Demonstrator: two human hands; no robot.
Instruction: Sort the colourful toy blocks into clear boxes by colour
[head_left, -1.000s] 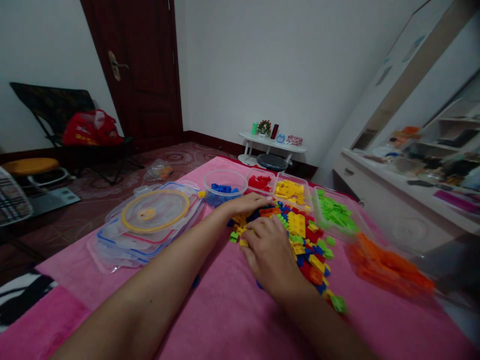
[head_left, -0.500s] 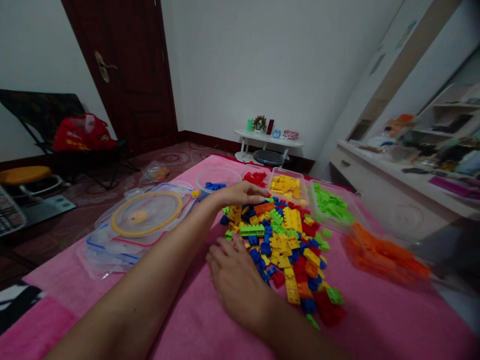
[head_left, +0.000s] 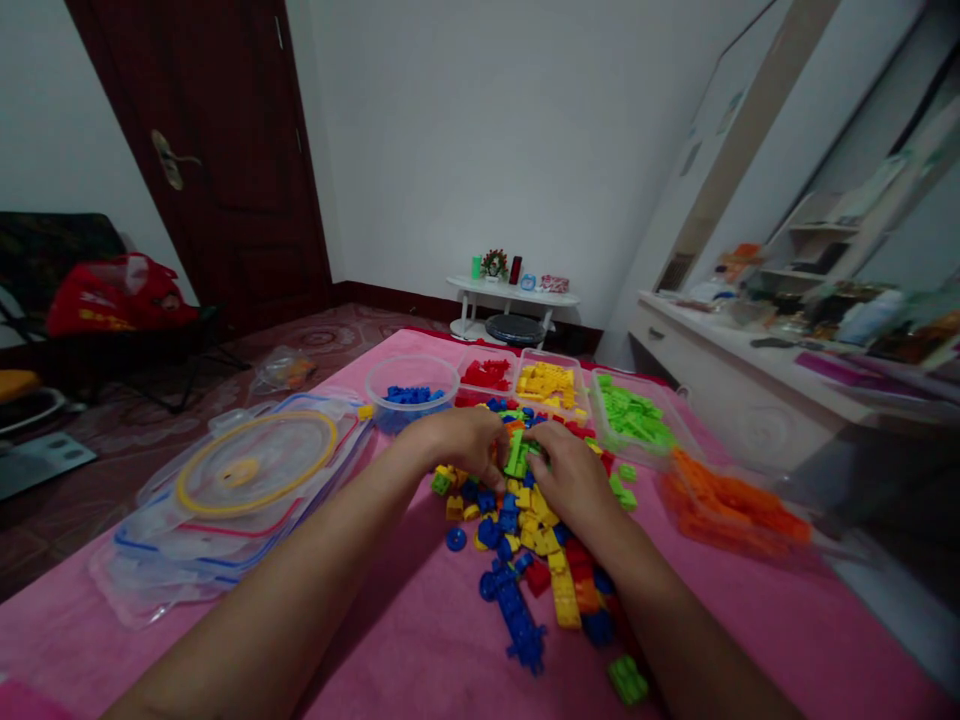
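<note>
A heap of mixed toy building blocks [head_left: 536, 525] in yellow, blue, red, green and orange lies before me. My left hand [head_left: 466, 445] reaches into its far left part, fingers curled downward; what they grip, if anything, is hidden. Opposite it, my right hand [head_left: 574, 480] has its thumb and fingers closed at the edge of a green building block [head_left: 517, 455], which stands between both hands. A long blue piece [head_left: 516, 612] lies on the near side of the heap, with a round blue piece [head_left: 455, 540] to its left and a green block [head_left: 627, 680] to its right.
Behind the heap stand a round tub of blue blocks [head_left: 412, 395] and boxes of red [head_left: 486, 375], yellow [head_left: 549, 382] and green blocks [head_left: 636, 412]. A box of orange blocks [head_left: 739, 510] is at right. Stacked clear lids [head_left: 255, 470] lie left on the pink cloth [head_left: 405, 620].
My right hand has moved from the heap's near left side to its far right. My left hand has come down into the blocks. The long blue piece now shows in front, and the view has shifted.
</note>
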